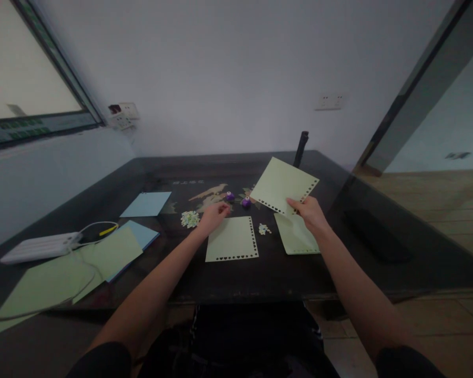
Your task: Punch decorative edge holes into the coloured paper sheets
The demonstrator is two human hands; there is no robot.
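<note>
My right hand [308, 211] holds up a pale green sheet [281, 185] with a row of punched holes along two edges, tilted above the dark table [268, 273]. Under it lies another green sheet [297, 236]. My left hand [215, 215] hovers with fingers curled at the far edge of a third green sheet [232, 239], whose right and near edges carry heart-shaped holes. Whether it holds anything I cannot tell. Two small purple punches [230, 196] [246, 201] stand just beyond my left hand. Small piles of punched-out bits [189, 218] [263, 229] lie on either side of that sheet.
At the left lie a blue sheet [146, 204], a stack of green and blue sheets [106, 254], a white power bank [39, 247] with a cable and a yellow pen [108, 229]. A black post [300, 148] stands at the table's far edge. A dark flat object [376, 236] lies at right.
</note>
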